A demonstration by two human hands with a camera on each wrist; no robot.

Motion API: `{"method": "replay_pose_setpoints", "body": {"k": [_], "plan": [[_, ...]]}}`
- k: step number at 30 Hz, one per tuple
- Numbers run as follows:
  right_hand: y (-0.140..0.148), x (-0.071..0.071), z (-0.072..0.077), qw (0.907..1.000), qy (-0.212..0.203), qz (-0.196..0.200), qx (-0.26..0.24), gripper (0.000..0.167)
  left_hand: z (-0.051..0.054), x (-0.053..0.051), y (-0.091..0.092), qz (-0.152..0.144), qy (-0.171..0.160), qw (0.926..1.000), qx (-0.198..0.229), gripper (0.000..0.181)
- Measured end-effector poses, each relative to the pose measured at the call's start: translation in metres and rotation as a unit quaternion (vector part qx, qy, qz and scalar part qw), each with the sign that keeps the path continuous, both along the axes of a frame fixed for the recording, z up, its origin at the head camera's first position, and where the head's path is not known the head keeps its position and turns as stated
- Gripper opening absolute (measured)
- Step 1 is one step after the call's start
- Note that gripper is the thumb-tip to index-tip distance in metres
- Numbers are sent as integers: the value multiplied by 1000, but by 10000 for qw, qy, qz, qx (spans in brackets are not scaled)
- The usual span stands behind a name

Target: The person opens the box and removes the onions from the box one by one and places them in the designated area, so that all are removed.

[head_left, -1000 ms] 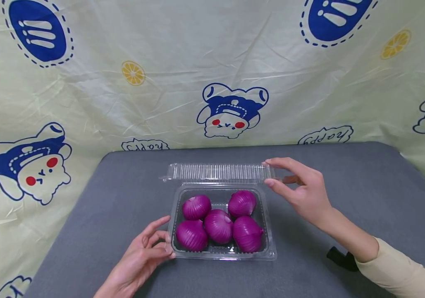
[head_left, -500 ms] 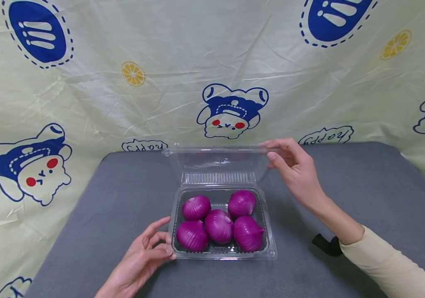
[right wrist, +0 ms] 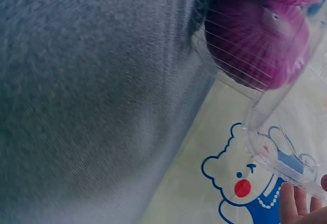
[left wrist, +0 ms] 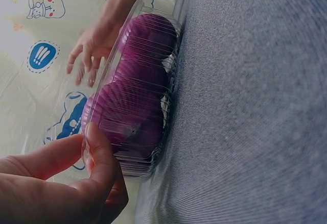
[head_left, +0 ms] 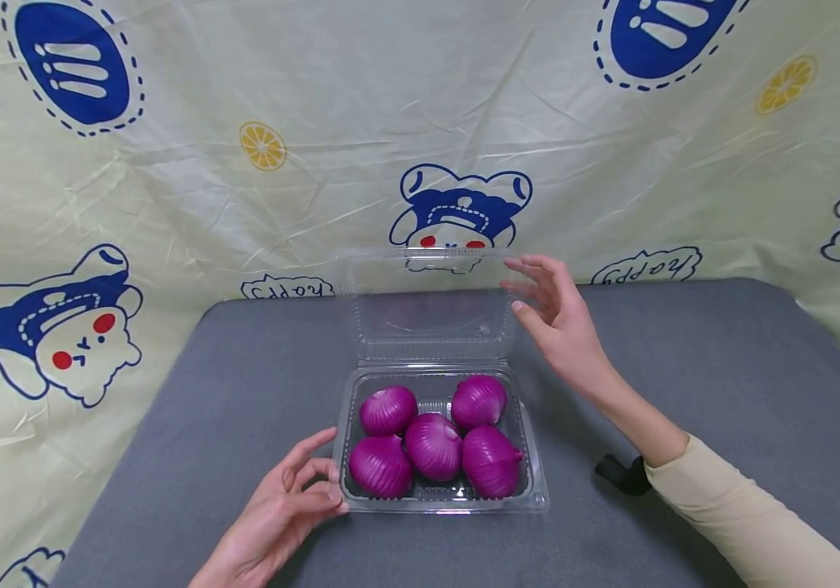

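Observation:
In the head view, a clear plastic container [head_left: 449, 506] holds several purple onions [head_left: 432, 447]. Its hinged lid [head_left: 427, 347] stands raised at the back. My left hand [head_left: 269, 510] pinches the container's left rim near the front corner; the left wrist view shows this hand [left wrist: 76, 180] with thumb and fingers on the clear edge. Beside the lid's upper right edge is my right hand [head_left: 563, 327], its fingers spread and partly behind the plastic, its thumb apart from them. Part of this hand [right wrist: 299, 206] appears by the lid's rim in the right wrist view.
A grey cloth-covered table [head_left: 258, 359] lies under the container. Behind it hangs a pale curtain [head_left: 346, 98] with blue cartoon prints. A black object [head_left: 622, 475] is at the right sleeve's underside.
The lid has swung up and back from a low slant to nearly upright. My right hand has moved up and left with it, and its fingers have spread. My left hand stays in place.

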State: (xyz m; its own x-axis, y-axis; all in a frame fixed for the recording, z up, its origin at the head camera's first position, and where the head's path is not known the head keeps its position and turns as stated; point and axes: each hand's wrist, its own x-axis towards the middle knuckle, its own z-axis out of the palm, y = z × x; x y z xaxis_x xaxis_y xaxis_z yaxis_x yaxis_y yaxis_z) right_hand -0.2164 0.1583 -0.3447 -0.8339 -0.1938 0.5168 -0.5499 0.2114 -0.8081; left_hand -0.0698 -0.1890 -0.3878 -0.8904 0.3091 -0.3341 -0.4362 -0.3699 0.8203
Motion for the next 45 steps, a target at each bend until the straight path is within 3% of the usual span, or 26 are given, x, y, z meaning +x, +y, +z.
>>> {"method": "replay_pose_setpoints", "body": {"k": [6,14,24,34,39,45], "plan": [[0,-10,-16,9990,-385,119,186,70,0,0,0,-20,68,10000,10,84],[1,-11,-23,9930,-1102,264,334,65,-1,1,0,-82,169,9998,36,84],[2,-17,-35,9858,-1558,335,523,66,-1,1,0,-74,155,9998,47,84],[2,-22,-40,9814,-1711,1,872,63,-1,1,1,-90,184,9998,82,85],[5,-24,-44,9739,-2038,39,1001,60,-1,1,1,-56,148,9999,43,83],[8,-24,-48,9586,-2668,224,966,58,-1,1,0,-45,53,10000,40,83]]}}
